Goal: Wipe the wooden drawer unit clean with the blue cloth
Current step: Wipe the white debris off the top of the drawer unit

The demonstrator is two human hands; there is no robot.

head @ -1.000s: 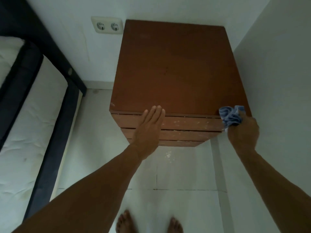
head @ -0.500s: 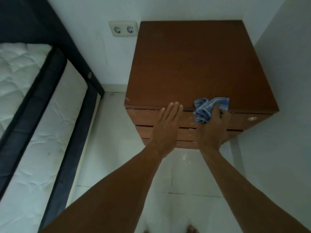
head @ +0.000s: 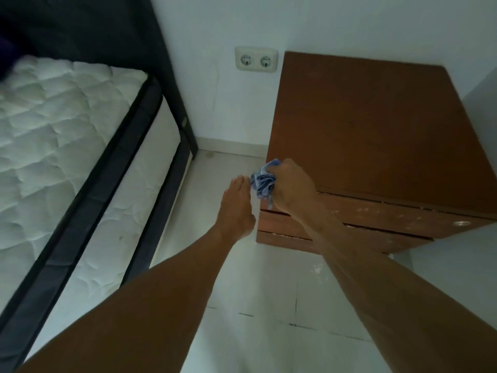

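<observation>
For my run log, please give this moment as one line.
right hand: gripping blue cloth at front left corner of drawer unit | left hand: open, flat, beside unit | white specks on drawer fronts

White walls (head: pixel 349 22) meet in a corner at upper right. Double socket (head: pixel 256 60) on the back wall, low down. White skirting (head: pixel 231 144) along the wall base. Pale tiled floor (head: pixel 255 305) with thin dark grout lines, some white specks near the middle. Bed at left: white quilted mattress (head: pixel 53 125) in a dark frame (head: pixel 88 211), dark headboard (head: pixel 107 28) against the wall. Light dim, even.
</observation>
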